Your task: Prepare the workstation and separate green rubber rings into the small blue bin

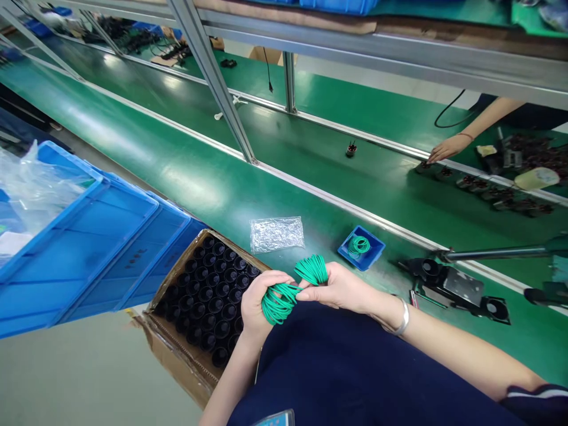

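Note:
Both my hands are closed on a bundle of green rubber rings [293, 284] held over my lap at the near edge of the green bench [199, 177]. My left hand [260, 302] wraps around the lower clump of rings. My right hand [341, 288], with a silver bracelet on its wrist, pinches the upper clump. A small blue tray [371, 253] with a few more green rings [358, 244] sits on the bench just beyond my right hand. A clear plastic bag [276, 233] lies flat ahead of my hands.
A cardboard box [181, 361] full of black cylindrical parts stands at my left knee, beside stacked blue crates [89, 248]. A black fixture [457, 287] sits at right. A metal frame post [213, 77] crosses the belt. Another person's hand [446, 148] rests by dark parts at far right.

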`<state>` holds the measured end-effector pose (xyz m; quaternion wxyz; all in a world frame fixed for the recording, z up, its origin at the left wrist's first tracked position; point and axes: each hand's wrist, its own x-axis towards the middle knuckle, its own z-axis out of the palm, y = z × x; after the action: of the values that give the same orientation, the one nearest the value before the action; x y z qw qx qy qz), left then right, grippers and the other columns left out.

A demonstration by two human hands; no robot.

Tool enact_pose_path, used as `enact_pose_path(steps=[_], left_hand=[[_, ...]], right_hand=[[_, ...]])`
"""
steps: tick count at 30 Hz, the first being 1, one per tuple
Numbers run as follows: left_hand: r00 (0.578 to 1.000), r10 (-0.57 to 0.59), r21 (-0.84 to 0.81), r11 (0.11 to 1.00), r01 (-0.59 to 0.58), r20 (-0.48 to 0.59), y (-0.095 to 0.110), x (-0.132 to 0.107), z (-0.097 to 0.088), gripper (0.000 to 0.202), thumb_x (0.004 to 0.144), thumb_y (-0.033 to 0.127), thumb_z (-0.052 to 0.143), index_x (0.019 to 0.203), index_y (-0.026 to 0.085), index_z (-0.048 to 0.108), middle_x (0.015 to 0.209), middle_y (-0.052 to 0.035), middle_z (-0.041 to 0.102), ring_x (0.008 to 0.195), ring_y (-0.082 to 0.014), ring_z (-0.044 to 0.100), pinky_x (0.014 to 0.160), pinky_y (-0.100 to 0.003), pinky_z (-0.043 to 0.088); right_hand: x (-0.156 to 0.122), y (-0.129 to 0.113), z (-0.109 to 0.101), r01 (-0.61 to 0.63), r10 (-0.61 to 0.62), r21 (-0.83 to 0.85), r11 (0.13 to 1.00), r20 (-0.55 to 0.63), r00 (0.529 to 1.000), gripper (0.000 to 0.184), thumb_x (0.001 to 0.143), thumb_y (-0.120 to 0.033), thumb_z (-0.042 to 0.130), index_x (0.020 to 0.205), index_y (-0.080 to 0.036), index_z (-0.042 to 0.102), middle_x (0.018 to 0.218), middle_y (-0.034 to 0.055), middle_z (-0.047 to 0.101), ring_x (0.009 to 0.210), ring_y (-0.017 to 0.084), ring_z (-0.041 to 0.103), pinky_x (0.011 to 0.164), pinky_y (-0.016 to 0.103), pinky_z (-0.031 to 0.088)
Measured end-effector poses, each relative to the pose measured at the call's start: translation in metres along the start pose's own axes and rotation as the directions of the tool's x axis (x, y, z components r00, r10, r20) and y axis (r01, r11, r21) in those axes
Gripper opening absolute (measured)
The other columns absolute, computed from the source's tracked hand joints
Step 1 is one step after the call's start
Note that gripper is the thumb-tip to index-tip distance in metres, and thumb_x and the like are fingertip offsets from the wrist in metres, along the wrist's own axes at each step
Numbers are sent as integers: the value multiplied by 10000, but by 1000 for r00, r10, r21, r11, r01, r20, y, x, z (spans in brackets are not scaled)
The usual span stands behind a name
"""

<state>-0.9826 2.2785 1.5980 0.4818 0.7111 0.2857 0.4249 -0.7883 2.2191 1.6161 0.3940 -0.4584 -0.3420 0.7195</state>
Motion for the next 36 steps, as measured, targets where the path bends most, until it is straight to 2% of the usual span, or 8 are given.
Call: enact_pose_path(steps=[3,11,18,23,26,29,31,36], left_hand=[[999,-9,-64,998,12,43,-2,-2,-2,114,877,223,682,976,203,734,919,-52,746,868,-195,705,796,-333,571],[998,-59,-232,971,61,19,-6,-5,0,148,850,164,700,971,222,762,918,-48,749,789,-180,727,696,-296,610],[995,-97,-275,956,103,36,-8,-8,-1,123,850,175,700,950,222,755,958,-50,722,772,-196,737,707,-347,629],[999,-51,-152,987,50,-5,-3,-6,-1,97,854,202,707,934,204,762,923,-55,738,822,-186,731,752,-305,620],[995,-96,-266,960,88,-15,-1,-7,0,97,884,207,668,944,207,744,984,-59,743,804,-198,745,736,-340,636],[989,-143,-343,931,125,-28,-1,-8,0,109,892,181,647,963,199,728,1042,-76,746,872,-237,750,771,-399,641],[989,-144,-331,935,127,-28,-2,-8,-1,125,894,167,639,980,191,727,1034,-81,747,892,-246,745,802,-428,635],[993,-109,-131,986,102,-41,-2,-5,0,129,856,153,689,961,212,738,938,-43,747,871,-201,722,804,-352,607]], right_hand=[[-1,2,-4,-53,53,81,995,-3,999,330,699,-425,843,785,-141,698,446,-100,407,400,36,304,389,200,203],[-3,0,-5,-152,155,341,928,19,988,374,685,-379,863,730,-172,555,505,-120,316,448,19,171,421,200,106],[-2,-2,-4,-127,129,355,926,18,992,299,721,-363,835,773,-136,647,536,-91,401,448,13,169,420,214,76],[-1,-1,-1,-113,135,346,932,-40,990,303,705,-355,847,762,-128,654,501,-97,380,441,16,187,423,213,84],[2,0,-2,-42,94,380,924,-119,988,338,711,-397,842,756,-144,621,487,-114,327,442,19,187,421,203,104],[4,-4,-7,75,44,367,927,-307,951,376,756,-478,793,810,-162,596,510,-88,436,420,20,254,404,191,124],[3,-7,-9,90,20,287,954,-357,934,383,806,-521,731,851,-165,600,512,-55,536,364,22,287,374,196,114],[-2,-3,3,52,-34,132,990,-135,990,366,788,-498,752,900,-167,643,458,-65,541,338,50,364,357,191,220]])
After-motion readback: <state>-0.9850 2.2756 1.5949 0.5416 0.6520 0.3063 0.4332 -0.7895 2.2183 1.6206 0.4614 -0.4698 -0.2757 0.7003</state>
